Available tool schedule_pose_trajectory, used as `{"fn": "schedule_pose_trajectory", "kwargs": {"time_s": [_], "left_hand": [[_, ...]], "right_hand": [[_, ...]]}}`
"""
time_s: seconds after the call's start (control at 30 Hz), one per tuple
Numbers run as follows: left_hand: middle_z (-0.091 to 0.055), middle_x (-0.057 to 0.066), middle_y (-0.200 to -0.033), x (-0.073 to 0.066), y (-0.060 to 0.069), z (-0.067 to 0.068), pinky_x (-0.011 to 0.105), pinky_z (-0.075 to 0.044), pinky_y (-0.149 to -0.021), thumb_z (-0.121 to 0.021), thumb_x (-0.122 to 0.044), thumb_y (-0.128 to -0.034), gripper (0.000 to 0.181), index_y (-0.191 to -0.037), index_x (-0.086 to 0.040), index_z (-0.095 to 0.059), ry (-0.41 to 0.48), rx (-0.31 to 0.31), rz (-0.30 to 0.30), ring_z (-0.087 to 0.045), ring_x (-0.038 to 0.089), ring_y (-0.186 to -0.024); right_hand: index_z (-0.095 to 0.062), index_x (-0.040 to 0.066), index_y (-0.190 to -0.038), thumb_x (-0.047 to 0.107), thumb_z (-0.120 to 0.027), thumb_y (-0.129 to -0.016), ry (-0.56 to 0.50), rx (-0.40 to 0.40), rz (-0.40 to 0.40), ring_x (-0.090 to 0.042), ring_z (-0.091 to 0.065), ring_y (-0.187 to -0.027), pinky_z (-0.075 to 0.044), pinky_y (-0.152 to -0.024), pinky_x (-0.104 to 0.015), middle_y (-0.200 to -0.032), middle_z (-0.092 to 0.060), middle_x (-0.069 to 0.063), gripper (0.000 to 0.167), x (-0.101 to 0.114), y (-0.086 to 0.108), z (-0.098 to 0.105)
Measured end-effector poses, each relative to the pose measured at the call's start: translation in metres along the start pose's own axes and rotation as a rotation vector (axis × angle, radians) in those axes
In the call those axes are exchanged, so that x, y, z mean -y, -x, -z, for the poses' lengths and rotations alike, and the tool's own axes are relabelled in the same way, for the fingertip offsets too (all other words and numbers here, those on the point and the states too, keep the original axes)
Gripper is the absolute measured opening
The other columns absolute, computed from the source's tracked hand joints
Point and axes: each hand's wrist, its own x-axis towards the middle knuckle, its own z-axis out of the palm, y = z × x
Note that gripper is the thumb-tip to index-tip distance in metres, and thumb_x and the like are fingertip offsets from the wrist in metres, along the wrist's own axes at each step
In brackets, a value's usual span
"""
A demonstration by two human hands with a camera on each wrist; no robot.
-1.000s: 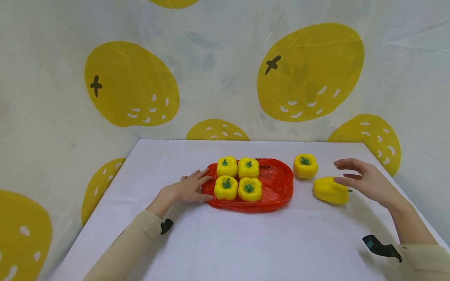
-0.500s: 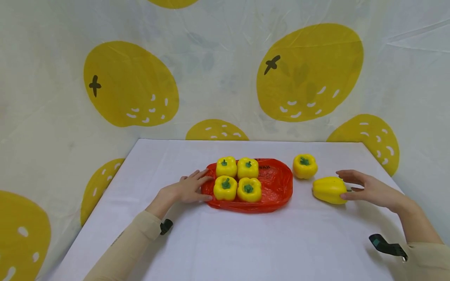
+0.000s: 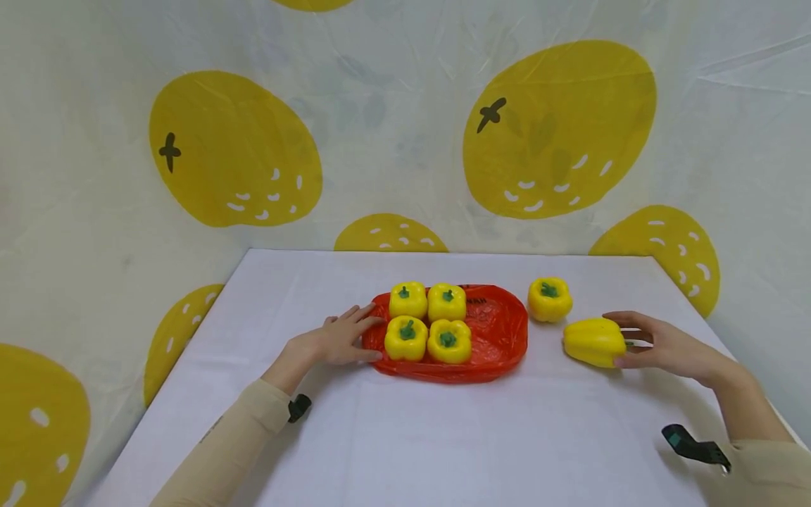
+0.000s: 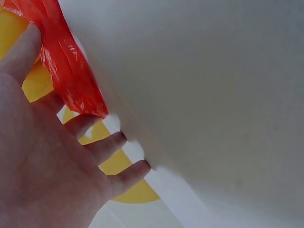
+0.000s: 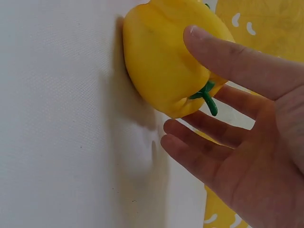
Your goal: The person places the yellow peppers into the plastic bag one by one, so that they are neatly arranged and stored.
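Note:
Lying on its side, a yellow bell pepper (image 3: pixel 593 342) with a green stem has my right hand (image 3: pixel 673 350) at its stem end. In the right wrist view the thumb (image 5: pixel 228 64) lies on the pepper's near side, and the index finger passes behind it. My left hand (image 3: pixel 342 339) rests at the left end of a red plastic bag (image 3: pixel 497 331), fingers spread. The left wrist view shows the thumb (image 4: pixel 23 52) against the bag's rim, with other fingers outside it. Several upright yellow bell peppers (image 3: pixel 407 339) stand in two rows in the bag's left part.
Another yellow bell pepper (image 3: pixel 550 300) stands upright between the bag and the right hand, farther back. The table (image 3: pixel 412 443) has a white cover. A cloth (image 3: pixel 393 105) with large yellow fruit prints hangs behind it.
My right hand has come down around the lying pepper's stem end, from above it to table height. The pepper has stayed in place. My left hand has not visibly moved.

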Motion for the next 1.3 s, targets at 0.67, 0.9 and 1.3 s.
{"fn": "schedule_pose_trajectory", "kwargs": {"time_s": [0.67,0.9,1.3], "left_hand": [[-0.011,0.006,-0.172,-0.004,0.004,0.004,0.071,-0.012,-0.116,-0.065,-0.06,-0.093,0.084,-0.162,-0.024,-0.034,0.015,-0.001,-0.011,-0.008,0.04,-0.155],[-0.011,0.006,-0.172,-0.004,0.003,0.004,0.071,-0.012,-0.116,-0.065,-0.061,-0.093,0.084,-0.162,-0.024,-0.034,0.014,0.001,-0.011,-0.008,0.04,-0.155],[-0.012,0.006,-0.172,-0.003,0.003,0.003,0.071,-0.012,-0.116,-0.064,-0.061,-0.0931,0.084,-0.162,-0.023,-0.033,0.01,0.002,-0.01,-0.008,0.04,-0.155]], "right_hand": [[-0.038,-0.003,-0.15,0.027,-0.075,-0.095,-0.014,-0.06,-0.045,-0.051,-0.051,-0.127,-0.057,-0.092,-0.044,-0.146,-0.048,-0.028,0.073,-0.002,-0.002,-0.003],[-0.041,0.002,-0.151,0.028,-0.076,-0.095,-0.006,-0.109,-0.011,-0.021,-0.06,-0.121,-0.051,-0.085,-0.017,-0.147,-0.05,-0.022,0.071,0.003,0.002,0.001],[-0.046,0.006,-0.146,0.016,-0.08,-0.092,-0.029,-0.175,0.139,0.009,-0.055,-0.111,-0.052,-0.085,-0.014,-0.138,-0.053,-0.008,0.064,0.038,0.006,0.006]]}}
